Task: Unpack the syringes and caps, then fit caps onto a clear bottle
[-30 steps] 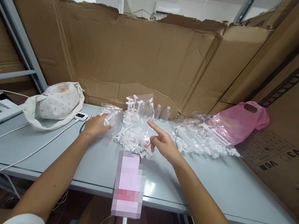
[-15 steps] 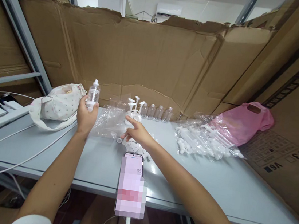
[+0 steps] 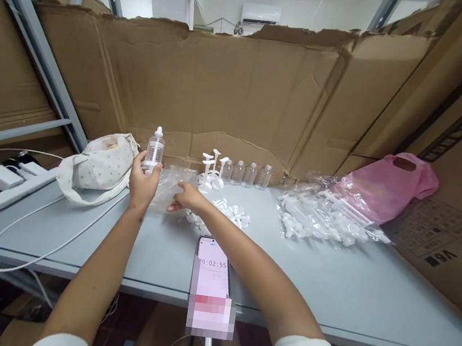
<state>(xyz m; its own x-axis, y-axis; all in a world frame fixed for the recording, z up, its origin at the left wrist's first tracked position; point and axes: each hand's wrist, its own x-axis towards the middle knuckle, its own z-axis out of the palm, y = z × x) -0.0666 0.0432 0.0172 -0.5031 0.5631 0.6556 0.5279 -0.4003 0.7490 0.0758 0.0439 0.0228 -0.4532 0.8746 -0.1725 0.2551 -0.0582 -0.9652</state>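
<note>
Upright in my left hand [image 3: 143, 181] is a clear bottle [image 3: 155, 149] with a white cap, raised at the left of the table. My right hand [image 3: 187, 197] is over a clear plastic bag [image 3: 167, 184], index finger pointing left and the other fingers curled; nothing shows in it. Just behind it stand white pump-like pieces [image 3: 213, 173]. Beside them, four clear bottles, several in a row [image 3: 250, 174], stand against the cardboard. Small white parts [image 3: 232, 213] lie in a pile, partly behind my right forearm.
A phone [image 3: 212, 278] with a timer lies at the front edge. On the left are a white cloth bag [image 3: 102, 164], a power strip [image 3: 20, 190] and cables. To the right lie a clear bag of white parts [image 3: 327, 220] and a pink bag [image 3: 382, 187]. Cardboard [image 3: 225, 87] walls the back.
My right hand has moved left, away from the white pump-like pieces. My left hand still holds the bottle. The view has shifted slightly.
</note>
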